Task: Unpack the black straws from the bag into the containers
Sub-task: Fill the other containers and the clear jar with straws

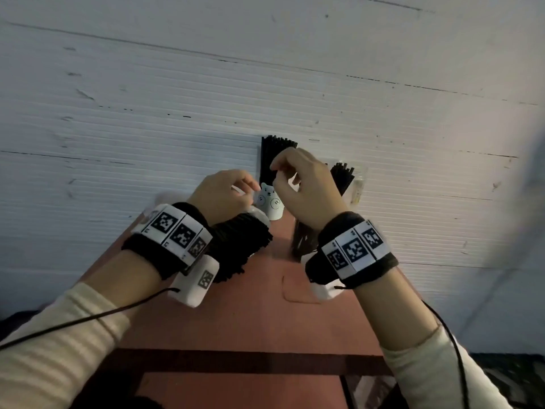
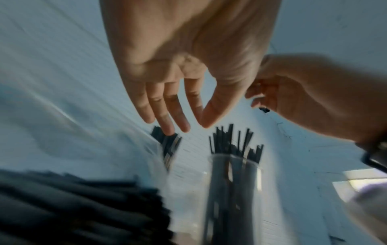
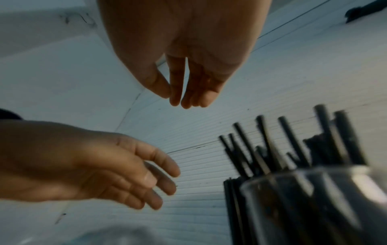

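My left hand (image 1: 250,187) hovers with relaxed, nearly straight fingers and holds nothing; the left wrist view shows the left hand (image 2: 188,126) empty too. Beneath its wrist lies the bag of black straws (image 1: 241,246), blurred in the left wrist view (image 2: 73,207). My right hand (image 1: 280,172) hangs just to the right, its thumb and fingers close together and empty in the right wrist view (image 3: 176,99). Behind the hands stands a white bear cup (image 1: 271,202) filled with straws (image 1: 274,154). A clear glass (image 3: 314,199) with straws is below the right hand.
The narrow red-brown table (image 1: 250,320) runs up to a white ribbed wall (image 1: 177,98). Another clear container with straws (image 1: 343,175) stands at the back right against the wall. The table's near half is bare wood.
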### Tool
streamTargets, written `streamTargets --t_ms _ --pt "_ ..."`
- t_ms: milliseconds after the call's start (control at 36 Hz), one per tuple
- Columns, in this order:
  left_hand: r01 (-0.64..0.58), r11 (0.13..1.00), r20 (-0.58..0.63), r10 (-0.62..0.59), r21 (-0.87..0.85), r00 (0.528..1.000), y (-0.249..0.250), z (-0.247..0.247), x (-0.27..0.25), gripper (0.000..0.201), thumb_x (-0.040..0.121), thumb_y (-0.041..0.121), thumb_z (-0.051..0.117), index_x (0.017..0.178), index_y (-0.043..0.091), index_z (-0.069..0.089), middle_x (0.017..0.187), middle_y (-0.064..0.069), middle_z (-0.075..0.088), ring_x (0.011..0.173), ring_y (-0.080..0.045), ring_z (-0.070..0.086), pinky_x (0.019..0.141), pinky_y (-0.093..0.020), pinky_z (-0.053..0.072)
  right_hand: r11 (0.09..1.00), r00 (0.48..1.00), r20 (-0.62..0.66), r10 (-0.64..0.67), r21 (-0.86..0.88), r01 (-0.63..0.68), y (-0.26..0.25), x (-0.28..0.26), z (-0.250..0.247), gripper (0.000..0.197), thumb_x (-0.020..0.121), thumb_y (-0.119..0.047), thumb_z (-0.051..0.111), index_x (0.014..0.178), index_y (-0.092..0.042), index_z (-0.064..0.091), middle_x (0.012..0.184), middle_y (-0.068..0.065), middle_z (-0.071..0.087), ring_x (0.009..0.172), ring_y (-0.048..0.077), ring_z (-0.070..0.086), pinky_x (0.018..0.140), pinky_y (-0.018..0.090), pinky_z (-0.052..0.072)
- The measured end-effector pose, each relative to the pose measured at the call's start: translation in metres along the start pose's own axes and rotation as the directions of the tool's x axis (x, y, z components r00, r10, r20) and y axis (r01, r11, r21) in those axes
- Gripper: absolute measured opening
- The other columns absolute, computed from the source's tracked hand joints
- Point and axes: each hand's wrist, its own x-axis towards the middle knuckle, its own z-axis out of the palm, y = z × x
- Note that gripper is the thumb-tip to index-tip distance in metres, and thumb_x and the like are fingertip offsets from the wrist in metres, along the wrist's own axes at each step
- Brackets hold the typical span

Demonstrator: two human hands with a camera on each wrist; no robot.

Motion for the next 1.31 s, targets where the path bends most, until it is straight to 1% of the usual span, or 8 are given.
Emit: streamTargets --t_ms 194,278,333,389,472,694,1083,1305 --pt "0.038 0.98 0.22 -0.082 0.197 0.972 -0.035 -0.038 -0.022 0.032 0.082 0.007 0.067 0.106 0.029 0.066 0.115 0.006 0.056 0.108 -0.01 0.051 0.084 -0.024 0.038 0.979 0.882 0.425 0.206 -0.076 -0.192 -0.018 -0.013 0.054 0.019 0.088 -0.015 0.054 0.096 -0.013 0.071 0.093 0.001 0.068 0.084 0.014 0.058 0.07 0.02 0.04" --pt "0.025 0.991 0.294 -0.064 0.134 0.954 -0.041 -0.041 -0.031 0.038 0.088 0.004 0.062 0.122 0.021 0.062 0.12 0.009 0.052 0.116 -0.005 0.045 0.077 -0.012 0.037 0.964 0.795 0.553 0.252 -0.212 -0.158 -0.021 -0.011 0.071 0.025 0.092 -0.019 0.05 0.102 -0.007 0.07 0.101 0.01 0.069 0.094 0.026 0.061 0.082 0.032 0.048" --pt "0.028 0.994 0.278 -0.058 0.109 0.959 -0.047 -0.04 -0.032 0.035 0.09 0.003 0.057 0.121 0.019 0.063 0.121 -0.003 0.06 0.118 -0.013 0.052 0.073 -0.006 0.038 0.95 0.735 0.615 0.285 -0.282 -0.133 -0.02 -0.01 0.082 0.03 0.095 -0.024 0.045 0.108 -0.01 0.068 0.107 0.01 0.068 0.099 0.028 0.06 0.087 0.037 0.049" --pt "0.04 0.996 0.229 -0.059 0.085 0.972 -0.052 -0.038 -0.03 0.034 0.09 -0.002 0.053 0.111 0.021 0.065 0.12 -0.015 0.062 0.12 -0.023 0.054 0.086 -0.021 0.046 0.937 0.699 0.643 0.313 -0.331 -0.115 -0.016 -0.008 0.092 0.034 0.098 -0.032 0.042 0.118 -0.019 0.065 0.115 0.006 0.065 0.106 0.025 0.058 0.092 0.036 0.047" --pt "0.075 0.994 0.129 -0.085 0.077 0.988 -0.058 -0.039 -0.027 0.032 0.089 -0.001 0.053 0.1 0.024 0.068 0.115 -0.005 0.064 0.112 -0.018 0.058 0.087 -0.028 0.045 0.92 0.667 0.664 0.336 -0.383 -0.083 -0.014 -0.006 0.104 0.042 0.098 -0.043 0.04 0.135 -0.026 0.051 0.133 0.003 0.057 0.122 0.024 0.05 0.102 0.036 0.04" --pt "0.084 0.995 -0.006 -0.084 0.045 0.996 -0.056 -0.038 -0.018 0.037 0.089 0.002 0.054 0.089 0.036 0.069 0.112 -0.004 0.069 0.107 -0.021 0.062 0.09 -0.033 0.05 0.917 0.68 0.691 0.246 -0.393 0.067 -0.02 0.006 0.108 0.048 0.1 -0.029 0.045 0.146 -0.019 0.037 0.148 0.004 0.042 0.136 0.021 0.037 0.108 0.028 0.026" --pt "0.093 0.996 -0.023 -0.092 0.018 0.995 -0.066 -0.041 -0.015 0.034 0.09 0.006 0.056 0.096 0.036 0.071 0.117 0.009 0.067 0.112 -0.01 0.059 0.1 -0.034 0.046 0.966 0.737 0.642 0.213 -0.251 -0.061 -0.015 0.005 0.106 0.039 0.093 -0.017 0.059 0.132 -0.019 0.057 0.133 0.006 0.057 0.124 0.023 0.049 0.097 0.025 0.034" --pt "0.101 0.994 -0.015 -0.101 0.03 0.995 -0.064 -0.041 -0.014 0.042 0.085 -0.001 0.051 0.1 0.033 0.071 0.121 0.005 0.066 0.118 -0.012 0.057 0.102 -0.037 0.046 0.972 0.785 0.58 0.215 -0.204 -0.115 -0.008 0.005 0.101 0.032 0.091 -0.022 0.059 0.119 -0.037 0.066 0.123 -0.005 0.065 0.111 0.017 0.059 0.101 0.032 0.044"
